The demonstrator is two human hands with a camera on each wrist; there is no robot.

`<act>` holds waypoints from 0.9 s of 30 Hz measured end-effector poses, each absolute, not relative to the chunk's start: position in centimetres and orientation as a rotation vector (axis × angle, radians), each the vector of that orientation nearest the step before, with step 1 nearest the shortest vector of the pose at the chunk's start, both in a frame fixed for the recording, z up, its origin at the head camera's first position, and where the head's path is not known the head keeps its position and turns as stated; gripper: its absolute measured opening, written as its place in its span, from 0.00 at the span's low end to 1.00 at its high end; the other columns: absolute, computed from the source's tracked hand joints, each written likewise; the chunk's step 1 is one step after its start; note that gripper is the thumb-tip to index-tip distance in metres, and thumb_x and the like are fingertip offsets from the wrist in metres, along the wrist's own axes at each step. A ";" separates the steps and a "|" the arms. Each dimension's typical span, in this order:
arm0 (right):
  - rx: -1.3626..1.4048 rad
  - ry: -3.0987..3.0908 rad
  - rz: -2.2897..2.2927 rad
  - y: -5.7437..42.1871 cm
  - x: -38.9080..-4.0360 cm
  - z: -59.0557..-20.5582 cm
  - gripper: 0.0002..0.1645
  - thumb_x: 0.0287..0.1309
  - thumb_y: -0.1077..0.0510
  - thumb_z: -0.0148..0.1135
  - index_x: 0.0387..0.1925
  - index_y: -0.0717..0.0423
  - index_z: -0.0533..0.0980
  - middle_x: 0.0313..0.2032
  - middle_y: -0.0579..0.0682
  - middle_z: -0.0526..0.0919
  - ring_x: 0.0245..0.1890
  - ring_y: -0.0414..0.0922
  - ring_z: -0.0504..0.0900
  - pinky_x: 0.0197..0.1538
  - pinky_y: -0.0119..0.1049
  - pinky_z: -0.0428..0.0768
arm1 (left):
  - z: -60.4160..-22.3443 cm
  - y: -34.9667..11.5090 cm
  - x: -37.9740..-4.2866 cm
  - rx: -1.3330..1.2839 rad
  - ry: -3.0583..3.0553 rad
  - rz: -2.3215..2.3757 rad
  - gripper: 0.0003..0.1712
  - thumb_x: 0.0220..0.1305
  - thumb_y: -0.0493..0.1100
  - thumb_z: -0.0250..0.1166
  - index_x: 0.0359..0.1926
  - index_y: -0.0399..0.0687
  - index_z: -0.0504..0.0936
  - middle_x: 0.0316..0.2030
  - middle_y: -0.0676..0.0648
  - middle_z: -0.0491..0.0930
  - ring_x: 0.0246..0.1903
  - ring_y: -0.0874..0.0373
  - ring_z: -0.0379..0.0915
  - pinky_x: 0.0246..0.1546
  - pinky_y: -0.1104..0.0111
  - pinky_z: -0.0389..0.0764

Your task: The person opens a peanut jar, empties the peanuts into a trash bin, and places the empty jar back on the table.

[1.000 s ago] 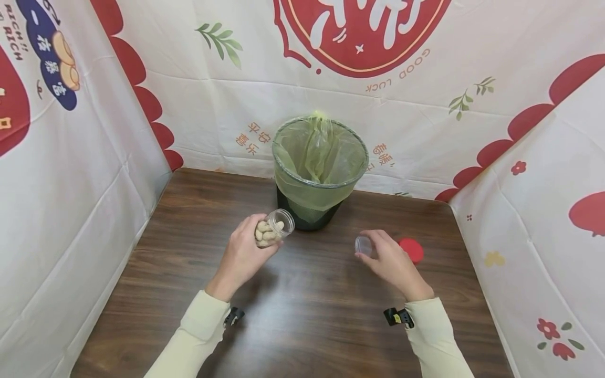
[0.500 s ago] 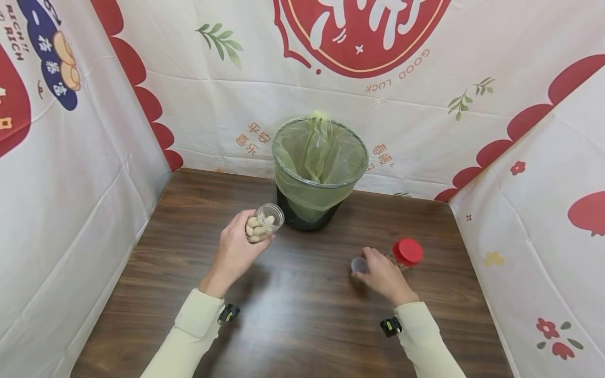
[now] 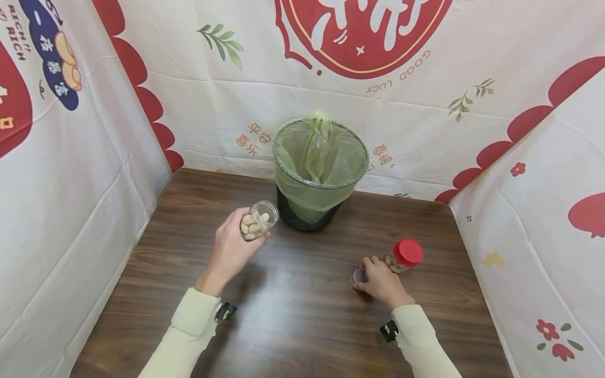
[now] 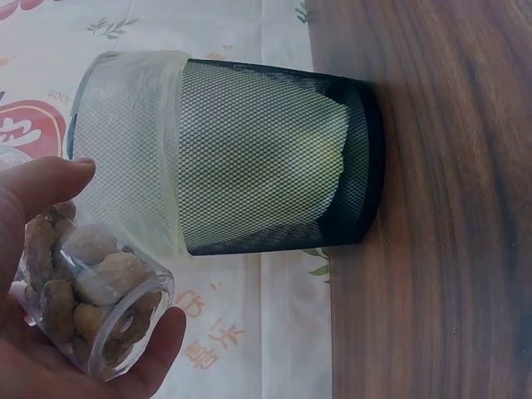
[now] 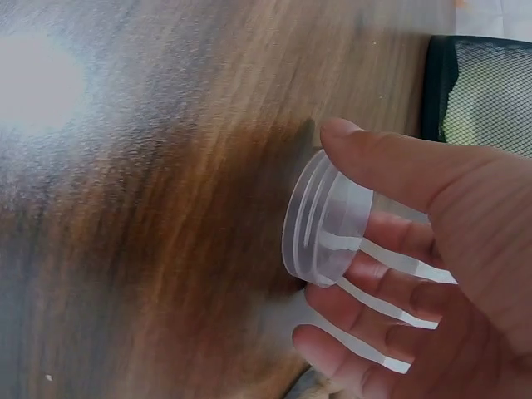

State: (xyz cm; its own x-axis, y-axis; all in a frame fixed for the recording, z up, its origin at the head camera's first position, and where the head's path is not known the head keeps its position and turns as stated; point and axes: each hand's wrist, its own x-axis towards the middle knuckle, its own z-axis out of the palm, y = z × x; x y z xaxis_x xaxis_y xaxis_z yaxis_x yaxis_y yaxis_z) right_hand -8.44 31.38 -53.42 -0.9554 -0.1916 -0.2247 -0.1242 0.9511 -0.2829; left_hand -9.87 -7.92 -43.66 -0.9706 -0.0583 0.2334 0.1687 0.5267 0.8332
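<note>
My left hand (image 3: 229,245) grips a clear jar (image 3: 253,221) of unshelled peanuts, tilted and uncovered, its mouth toward the bin. In the left wrist view the peanuts (image 4: 104,274) show through the jar's wall, with thumb and fingers around it. On the right, my right hand (image 3: 382,282) pinches a translucent threaded lid (image 5: 324,220) between thumb and fingers, low over the table. Whether the lid touches the wood, I cannot tell. Just behind that hand stands another jar with a red lid (image 3: 408,252) and brownish contents, partly covered by the fingers.
A black mesh bin (image 3: 308,215) with a pale yellow-green liner (image 3: 295,149) stands at the back middle of the brown wooden table (image 3: 302,315). Printed white cloth (image 3: 198,115) hangs behind and on both sides.
My right hand has lowered the lid toward the table and nearer to me, uncovering more of the red-lidded jar. My left hand has drawn the peanut jar slightly left, away from the bin.
</note>
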 end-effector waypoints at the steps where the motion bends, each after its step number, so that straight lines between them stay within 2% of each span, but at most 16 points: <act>1: -0.235 2.854 -0.396 31.4 -8.4 -53.5 0.29 0.55 0.52 0.85 0.51 0.60 0.78 0.46 0.57 0.81 0.45 0.53 0.82 0.46 0.52 0.87 | -43.6 -8.0 -9.9 -0.088 -2.531 -1.420 0.35 0.54 0.44 0.84 0.60 0.41 0.80 0.53 0.40 0.85 0.51 0.42 0.83 0.57 0.48 0.83; 5: -0.246 2.854 -0.403 31.6 -8.4 -53.7 0.32 0.55 0.50 0.85 0.54 0.61 0.79 0.49 0.60 0.82 0.48 0.54 0.83 0.49 0.55 0.87 | -43.5 -8.3 -10.1 -0.074 -2.517 -1.419 0.35 0.54 0.43 0.84 0.61 0.41 0.81 0.52 0.41 0.85 0.50 0.43 0.83 0.56 0.49 0.83; 11: -0.239 2.833 -0.419 31.9 -8.9 -52.2 0.35 0.60 0.48 0.81 0.60 0.64 0.78 0.55 0.65 0.82 0.50 0.58 0.84 0.52 0.58 0.86 | -43.1 -8.6 -10.3 -0.086 -2.518 -1.401 0.34 0.54 0.44 0.84 0.60 0.42 0.80 0.52 0.41 0.85 0.50 0.43 0.83 0.56 0.49 0.83; 15: -0.243 2.847 -0.478 31.9 -9.4 -50.4 0.37 0.63 0.49 0.79 0.64 0.67 0.77 0.58 0.67 0.81 0.53 0.61 0.84 0.54 0.61 0.87 | -42.6 -8.8 -10.6 -0.099 -2.518 -1.373 0.35 0.54 0.44 0.83 0.61 0.41 0.80 0.52 0.40 0.85 0.51 0.42 0.83 0.56 0.48 0.82; 20: -0.246 2.935 -0.503 31.6 -10.5 -47.5 0.36 0.69 0.47 0.73 0.67 0.66 0.76 0.62 0.68 0.80 0.58 0.65 0.85 0.56 0.65 0.85 | -41.6 -9.1 -11.1 -0.124 -2.521 -1.344 0.34 0.56 0.43 0.82 0.62 0.41 0.79 0.53 0.39 0.84 0.53 0.40 0.82 0.58 0.45 0.81; 27: -0.259 3.011 -0.562 30.8 -11.9 -42.8 0.32 0.76 0.48 0.65 0.71 0.63 0.73 0.65 0.66 0.78 0.57 0.62 0.84 0.56 0.64 0.84 | -39.7 -9.1 -12.1 -0.175 -2.531 -1.280 0.34 0.57 0.44 0.81 0.62 0.44 0.79 0.54 0.41 0.82 0.54 0.41 0.79 0.60 0.45 0.79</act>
State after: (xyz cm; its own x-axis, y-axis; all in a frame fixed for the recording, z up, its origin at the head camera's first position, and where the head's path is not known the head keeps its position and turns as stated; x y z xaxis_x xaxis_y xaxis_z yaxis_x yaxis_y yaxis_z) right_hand -11.92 30.80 -42.76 -0.9836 -0.1770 -0.0352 -0.1524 0.9191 -0.3633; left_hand -12.14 -9.09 -39.66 -0.9481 -0.0257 0.3171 0.2402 0.5957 0.7665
